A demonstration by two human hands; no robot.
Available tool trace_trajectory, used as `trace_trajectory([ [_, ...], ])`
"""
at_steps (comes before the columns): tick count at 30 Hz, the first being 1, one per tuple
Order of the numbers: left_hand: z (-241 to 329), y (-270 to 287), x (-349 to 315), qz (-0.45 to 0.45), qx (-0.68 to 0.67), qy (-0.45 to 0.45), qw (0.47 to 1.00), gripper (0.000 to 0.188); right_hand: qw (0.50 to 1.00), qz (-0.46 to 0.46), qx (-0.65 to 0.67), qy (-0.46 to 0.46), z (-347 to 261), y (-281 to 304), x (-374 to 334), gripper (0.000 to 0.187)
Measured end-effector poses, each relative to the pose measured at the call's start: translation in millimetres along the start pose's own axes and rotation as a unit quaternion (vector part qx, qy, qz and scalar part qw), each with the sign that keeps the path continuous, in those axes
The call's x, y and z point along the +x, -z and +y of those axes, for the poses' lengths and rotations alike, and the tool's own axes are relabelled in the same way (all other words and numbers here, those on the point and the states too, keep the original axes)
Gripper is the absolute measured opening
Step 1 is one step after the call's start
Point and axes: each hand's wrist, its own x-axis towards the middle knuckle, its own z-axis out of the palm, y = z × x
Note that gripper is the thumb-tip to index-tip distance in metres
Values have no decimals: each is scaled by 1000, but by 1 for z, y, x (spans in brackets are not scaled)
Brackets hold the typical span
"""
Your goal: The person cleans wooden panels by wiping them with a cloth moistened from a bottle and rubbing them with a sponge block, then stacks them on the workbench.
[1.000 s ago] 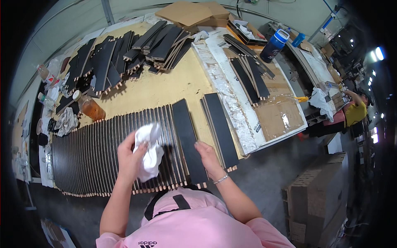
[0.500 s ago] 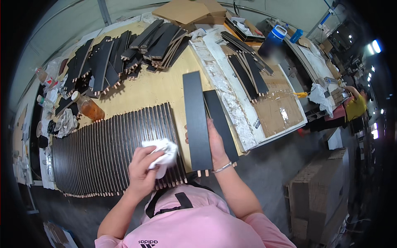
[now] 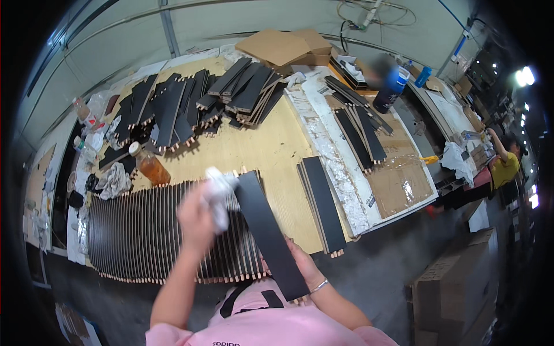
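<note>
A black board (image 3: 270,236) with wooden dowels at its ends is gripped near its lower end by my right hand (image 3: 304,266), its far end tilted left. My left hand (image 3: 196,218), blurred by motion, is closed on a crumpled white cloth (image 3: 219,199). The cloth is at the board's far left edge; whether it touches cannot be made out. Beneath and to the left of both hands, many similar boards stand on edge in a long row (image 3: 144,233). Right of the held board, a small stack of black boards (image 3: 325,202) lies on the yellowish tabletop (image 3: 277,150).
Loose black boards (image 3: 173,109) lie piled at the back. A bottle of amber liquid (image 3: 151,164) and a grey rag (image 3: 115,181) sit behind the row. Cardboard (image 3: 401,179) with more boards and a blue jug (image 3: 392,89) are at right. Another person (image 3: 502,167) stands far right.
The held board has come nearer to my body and tilted leftward, away from the boards at its right. My left hand has lifted the cloth up to the board's far end. The view has shifted.
</note>
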Motion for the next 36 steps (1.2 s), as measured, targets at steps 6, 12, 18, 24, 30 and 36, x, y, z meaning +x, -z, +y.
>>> trace_trajectory([
  [6, 31, -14, -2, -9, 137, -204, 969, 37, 996, -92, -13, -9, 4, 8, -18, 57],
  [12, 5, 26, 16, -6, -345, 303, 889, 27, 994, -108, -10, 12, 8, 5, -29, 60],
  [18, 38, -18, -56, -11, -428, 317, 846, 26, 957, -41, -280, 65, 8, -6, -30, 64],
  [24, 47, -9, -78, 14, -397, 299, 868, 25, 762, 91, -603, 218, 40, 12, -28, 89],
  [30, 77, 28, -45, 29, -361, 237, 901, 27, 996, 14, -73, -46, 22, 1, -25, 61],
  [36, 50, -23, -69, -172, -192, 86, 962, 43, 997, -40, -67, 29, 37, 5, 0, 67],
])
